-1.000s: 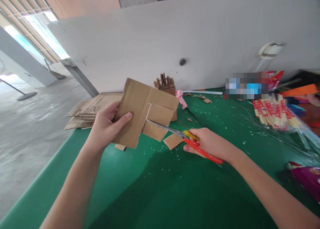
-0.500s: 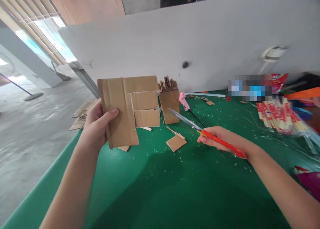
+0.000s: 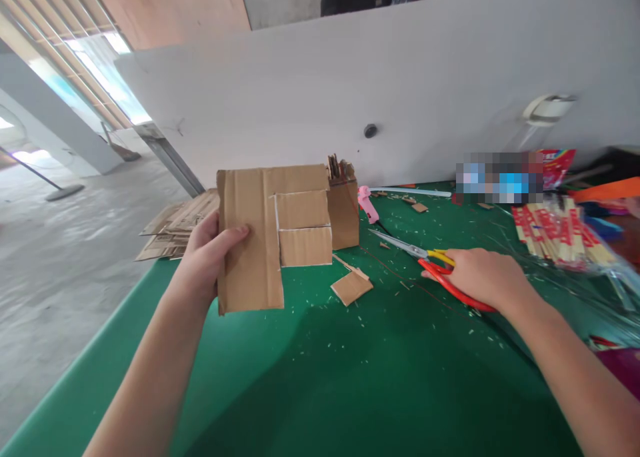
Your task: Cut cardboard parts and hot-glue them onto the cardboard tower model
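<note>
My left hand grips the left edge of a piece of cardboard, thumb on its front, and holds it upright above the table. Two rectangles with pale outlines show on the cardboard's right part, and its lower right corner is cut away. In my right hand are scissors with red and yellow handles, their blades together and pointing left over the table. Behind the cardboard stands a cardboard box with strips sticking out of its top. A small cardboard square lies below it.
A pink glue gun lies near the white wall. Stacked cardboard sheets sit at the left table edge. Packaged sticks and plastic bags are at the right. Small scraps dot the green table.
The cardboard in my left hand has moved right and slightly down, now covering part of the box. My right hand has drawn the scissors right, away from the cardboard.
</note>
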`<state>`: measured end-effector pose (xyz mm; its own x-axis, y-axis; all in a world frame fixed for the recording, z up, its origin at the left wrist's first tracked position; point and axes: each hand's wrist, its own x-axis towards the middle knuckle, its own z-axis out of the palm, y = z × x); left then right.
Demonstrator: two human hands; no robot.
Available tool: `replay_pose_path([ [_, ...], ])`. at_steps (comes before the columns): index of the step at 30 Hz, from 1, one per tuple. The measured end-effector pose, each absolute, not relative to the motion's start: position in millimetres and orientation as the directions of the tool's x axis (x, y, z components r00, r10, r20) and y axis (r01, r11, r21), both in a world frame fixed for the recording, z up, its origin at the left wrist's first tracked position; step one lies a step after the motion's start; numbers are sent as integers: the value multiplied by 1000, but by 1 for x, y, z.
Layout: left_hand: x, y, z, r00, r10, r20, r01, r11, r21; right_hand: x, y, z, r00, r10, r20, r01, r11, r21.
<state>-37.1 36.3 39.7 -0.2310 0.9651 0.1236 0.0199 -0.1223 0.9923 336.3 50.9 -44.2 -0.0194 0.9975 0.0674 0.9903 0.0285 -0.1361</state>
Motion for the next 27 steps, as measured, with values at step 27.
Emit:
replay_pose_path([
  [27,31,22,-4,-142,988,-53,-391,-7,921,193,26,-21,-203,978,-42,-291,-101,-951],
])
